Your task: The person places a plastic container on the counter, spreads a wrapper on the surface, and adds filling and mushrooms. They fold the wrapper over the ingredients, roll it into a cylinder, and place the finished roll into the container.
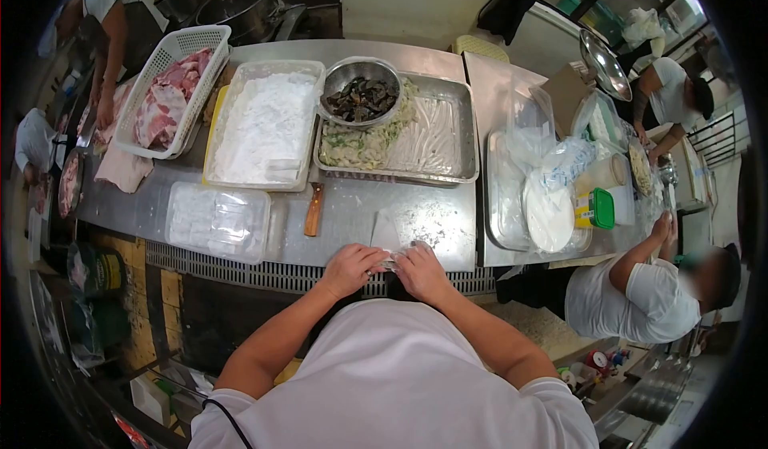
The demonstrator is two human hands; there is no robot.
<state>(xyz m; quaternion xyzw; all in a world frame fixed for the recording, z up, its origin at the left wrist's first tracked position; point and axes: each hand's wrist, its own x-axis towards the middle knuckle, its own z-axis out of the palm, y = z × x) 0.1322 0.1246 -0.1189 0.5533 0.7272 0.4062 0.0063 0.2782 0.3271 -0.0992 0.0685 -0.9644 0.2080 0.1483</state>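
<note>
Just over the table's front edge, my left hand (350, 270) and my right hand (422, 272) meet with fingers pinched together. Between them is a small, pale dumpling wrapper (389, 262), mostly covered by the fingers. Another thin whitish sheet (386, 230) lies flat on the steel just beyond. A wooden-handled tool (313, 211) rests to the left, its far end hidden by a tub. Farther back, a metal tray (466, 133) bears chopped pale-green filling (352, 150) on its left side. A steel bowl (362, 64) with dark pieces in it sits over the tray's left part.
At left are a floury white tub (264, 129), a lidded clear box (218, 220) and a white basket of raw meat (172, 89). Bags and a green-lidded container (596, 209) crowd the right table. Co-workers stand at right (640, 297), far right (668, 93) and left (112, 17).
</note>
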